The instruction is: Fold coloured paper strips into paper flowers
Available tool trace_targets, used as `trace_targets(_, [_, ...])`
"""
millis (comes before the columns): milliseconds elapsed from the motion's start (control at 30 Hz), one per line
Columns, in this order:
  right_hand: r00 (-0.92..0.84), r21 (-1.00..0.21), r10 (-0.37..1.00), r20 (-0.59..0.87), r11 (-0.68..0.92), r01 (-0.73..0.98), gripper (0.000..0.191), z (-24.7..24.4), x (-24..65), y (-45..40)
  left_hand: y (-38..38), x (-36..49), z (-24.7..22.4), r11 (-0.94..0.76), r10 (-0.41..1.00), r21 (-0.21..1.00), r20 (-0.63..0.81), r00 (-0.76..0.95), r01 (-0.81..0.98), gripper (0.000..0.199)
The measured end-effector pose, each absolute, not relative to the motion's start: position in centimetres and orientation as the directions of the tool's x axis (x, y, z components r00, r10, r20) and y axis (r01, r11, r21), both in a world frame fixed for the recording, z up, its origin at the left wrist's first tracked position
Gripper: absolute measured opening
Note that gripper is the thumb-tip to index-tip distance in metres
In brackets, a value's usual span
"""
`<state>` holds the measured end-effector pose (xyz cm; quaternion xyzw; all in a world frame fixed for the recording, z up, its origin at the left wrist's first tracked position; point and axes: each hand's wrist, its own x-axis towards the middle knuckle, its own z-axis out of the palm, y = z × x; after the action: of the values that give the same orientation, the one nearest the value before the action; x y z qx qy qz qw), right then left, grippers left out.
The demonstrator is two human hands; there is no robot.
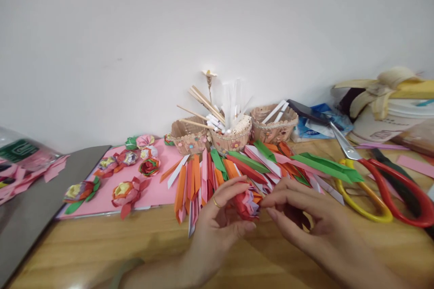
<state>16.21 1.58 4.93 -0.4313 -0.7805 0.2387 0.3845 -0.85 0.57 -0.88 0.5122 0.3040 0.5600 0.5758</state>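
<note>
My left hand (217, 226) curls round a paper flower (247, 203) with red outer petals and a pink and lilac middle. Thumb and fingers press on its sides, just above the table. At the flower's right edge, the fingertips of my right hand (305, 216) are pinched together against its petals. A dark reddish shape (298, 216) shows under the right palm; I cannot tell what it is. Behind both hands spreads a pile of folded paper strips (193, 176) in orange, pink, red, white and green.
Finished paper flowers (127, 193) lie on a pink sheet (159, 189) at left. Small decorated baskets (190, 137) by the wall hold sticks and cotton swabs. Red and yellow scissors (400, 194) lie at right, near a banana peel (376, 88). A plastic bottle (23, 149) is far left.
</note>
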Motion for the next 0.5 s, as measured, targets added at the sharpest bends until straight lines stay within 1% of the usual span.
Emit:
trace_targets(67, [-0.332, -0.682, 0.848, 0.413, 0.529, 0.504, 0.018, 5.0, 16.2, 1.7, 0.3, -0.9, -0.8, -0.122, 0.971, 0.946, 0.177, 0.163, -0.301, 0.053])
trace_targets(133, [-0.341, -0.656, 0.837, 0.429, 0.548, 0.519, 0.018, 4.9, 16.2, 1.7, 0.1, -0.9, -0.6, -0.052, 0.984, 0.958, 0.097, 0.149, -0.282, 0.058])
trace_targets(200, [-0.366, -0.635, 0.824, 0.432, 0.566, 0.526, 0.018, 4.6, 16.3, 1.8, -0.1, -0.8, -0.4, 0.026, 0.988, 0.964, 0.015, 0.152, -0.265, 0.059])
trace_targets(267, [-0.394, -0.629, 0.816, 0.422, 0.577, 0.521, 0.018, 4.3, 16.3, 1.7, -0.2, -0.9, -0.1, 0.071, 0.988, 0.969, -0.035, 0.152, -0.238, 0.057])
trace_targets(367, [-0.414, -0.633, 0.808, 0.419, 0.587, 0.505, 0.017, 3.8, 16.3, 1.4, -0.2, -0.9, 0.0, 0.061, 0.988, 0.98, -0.033, 0.149, -0.189, 0.052])
trace_targets(500, [-0.4, -0.613, 0.787, 0.47, 0.617, 0.494, 0.017, 3.8, 16.2, 1.1, 0.0, -1.0, -0.2, -0.042, 0.985, 0.996, 0.056, 0.164, -0.085, 0.045])
